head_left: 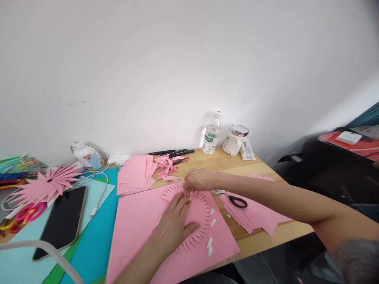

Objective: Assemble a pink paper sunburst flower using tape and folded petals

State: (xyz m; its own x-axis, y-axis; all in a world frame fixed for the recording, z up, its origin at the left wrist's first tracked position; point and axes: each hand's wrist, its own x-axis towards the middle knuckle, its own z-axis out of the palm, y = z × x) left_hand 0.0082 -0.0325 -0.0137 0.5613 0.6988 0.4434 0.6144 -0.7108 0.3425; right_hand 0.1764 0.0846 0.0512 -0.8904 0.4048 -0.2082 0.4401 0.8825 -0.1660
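White wall (pixel 166 71) stood behind a wooden desk (pixel 199 159) spread with coloured paper. Near its front edge lay a pink paper rosette (pixel 204 216) with a sawtooth rim, resting on a large pink sheet (pixel 130 228) and partly hidden by the person's hands. The left hand (pixel 176 221) was laid flat over the rosette, its fingers stretched forward and its thumb spread away from them. The right hand (pixel 197 182) bent down at the rosette's upper part, fingertips drawn together just beyond the left hand's fingertips; whether they pinched any paper could not be made out.

Small white tabs (pixel 212 222) lay on the sheet, right of the rosette. Farther right, black-handled scissors (pixel 238 201) rested on pink paper strips (pixel 268 217), partly behind the right forearm. Beyond the large sheet were stacked pink papers (pixel 136 169), folded pink pieces (pixel 166 166) and several dark pens (pixel 162 152). Against the wall, a clear water bottle (pixel 209 138) stood upright beside a white mug (pixel 232 142) with a shiny lid.

On the left, a smartphone (pixel 63 217) lay screen up on blue and green sheets, near a pink paper pinwheel (pixel 50 180), scissors with pink and yellow handles (pixel 41 208) and a tilted white bottle (pixel 87 154).
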